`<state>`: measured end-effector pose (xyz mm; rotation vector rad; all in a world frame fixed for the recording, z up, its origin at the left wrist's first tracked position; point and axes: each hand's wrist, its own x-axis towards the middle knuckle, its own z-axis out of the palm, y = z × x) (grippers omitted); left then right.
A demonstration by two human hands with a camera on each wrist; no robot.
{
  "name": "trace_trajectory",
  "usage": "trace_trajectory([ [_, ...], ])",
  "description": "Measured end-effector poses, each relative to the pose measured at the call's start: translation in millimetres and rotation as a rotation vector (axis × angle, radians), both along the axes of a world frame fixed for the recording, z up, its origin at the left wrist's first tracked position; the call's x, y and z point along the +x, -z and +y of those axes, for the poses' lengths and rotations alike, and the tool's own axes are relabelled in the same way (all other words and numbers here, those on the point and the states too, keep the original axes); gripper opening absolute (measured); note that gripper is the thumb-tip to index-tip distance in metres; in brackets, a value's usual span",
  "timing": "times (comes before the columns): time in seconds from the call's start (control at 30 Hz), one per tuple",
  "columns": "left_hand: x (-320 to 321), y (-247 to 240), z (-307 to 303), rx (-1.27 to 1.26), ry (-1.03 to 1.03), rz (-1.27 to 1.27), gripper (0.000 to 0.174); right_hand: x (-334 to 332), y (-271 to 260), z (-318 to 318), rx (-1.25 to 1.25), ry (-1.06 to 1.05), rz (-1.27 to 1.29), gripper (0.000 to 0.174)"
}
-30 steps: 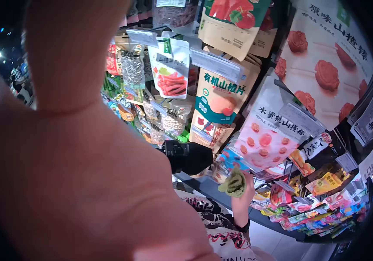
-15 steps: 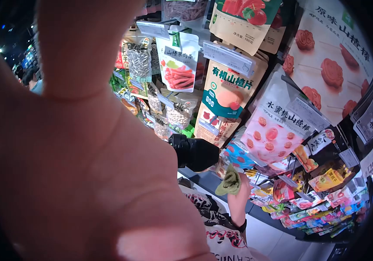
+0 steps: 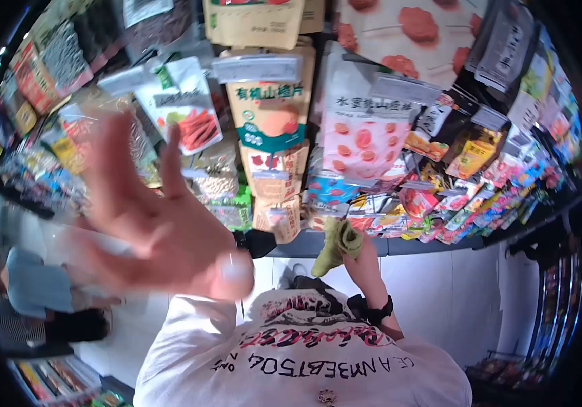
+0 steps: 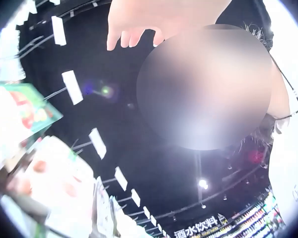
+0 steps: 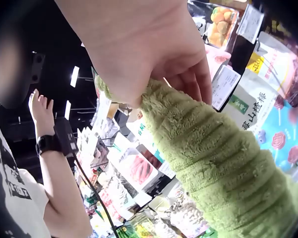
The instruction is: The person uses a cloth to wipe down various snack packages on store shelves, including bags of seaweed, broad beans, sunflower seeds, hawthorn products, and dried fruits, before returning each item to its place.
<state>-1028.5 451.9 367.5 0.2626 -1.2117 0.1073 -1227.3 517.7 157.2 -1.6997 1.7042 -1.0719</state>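
A large blurred left hand (image 3: 162, 230) is raised close to the head camera with its fingers spread and nothing in them. In the left wrist view the left hand (image 4: 159, 22) shows at the top, fingers hanging down. The right wrist view also catches the raised left hand (image 5: 41, 111) at the far left. My right hand (image 3: 360, 254) holds a green ribbed cloth (image 3: 335, 249) low in front of the shelf. Close up, the right hand (image 5: 154, 54) grips the bunched end of the green cloth (image 5: 213, 153), which hangs down from it.
Hanging snack bags, among them a pink-and-white bag (image 3: 364, 139) and a brown-and-green bag (image 3: 270, 115), cover the rack ahead. The dark shelf edge (image 3: 413, 245) runs above a white floor (image 3: 440, 285). Another person (image 3: 36, 281) is at the left.
The left hand has moved away from the head camera, so its spread fingers now show. The view has tilted down and turned, bringing in the shirt and floor. The right hand keeps the green cloth.
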Motion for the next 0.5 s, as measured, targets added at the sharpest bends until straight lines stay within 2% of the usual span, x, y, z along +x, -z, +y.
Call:
trace_trajectory([
  [0.03, 5.2, 30.3, -18.3, 0.116, 0.211, -0.067, 0.043, -1.1, -0.8, 7.3, 0.008, 0.041, -0.005, 0.035],
  [0.07, -1.5, 62.8, -29.0, 0.335, 0.309, -0.131, 0.034, -2.1, -0.8, 15.5, 0.017, 0.082, -0.010, 0.033],
  [0.1, -9.4, 85.3, -38.8, 0.666, 0.422, -0.243, 0.034, -2.1, -1.1, 24.2, 0.047, 0.208, -0.003, 0.025],
  [0.13, -24.0, 118.2, -56.5, 0.856, 0.494, -0.308, 0.037, -3.7, -2.1, 30.1, 0.041, 0.255, 0.004, 0.025],
  [0.2, -50.4, 158.4, -70.9, 1.040, 0.460, -0.333, 0.043, -8.2, -2.0, 43.9, -0.071, 0.467, -0.018, 0.025],
  [0.27, -63.9, 196.8, -89.7, 0.992, 0.441, -0.380, 0.052, -21.9, 0.9, 55.8, -0.004, 0.554, 0.044, 0.030],
  [0.37, -81.3, 208.6, -104.9, 1.023, 0.442, -0.457, 0.049, -41.2, 0.2, 66.7, -0.016, 0.630, -0.051, 0.027],
  [0.43, -92.3, 206.7, -116.1, 1.031, 0.714, -0.346, 0.038, -55.4, 1.9, 71.5, -0.041, 0.642, -0.104, 0.025],
  [0.47, -97.5, 202.3, -120.1, 0.969, 0.727, -0.266, 0.029, -62.7, 3.6, 72.4, -0.072, 0.641, -0.152, 0.023],
  [0.5, -100.1, 204.9, -127.5, 0.978, 0.741, -0.250, 0.028, -69.5, 4.5, 72.5, -0.112, 0.648, -0.192, 0.021],
])
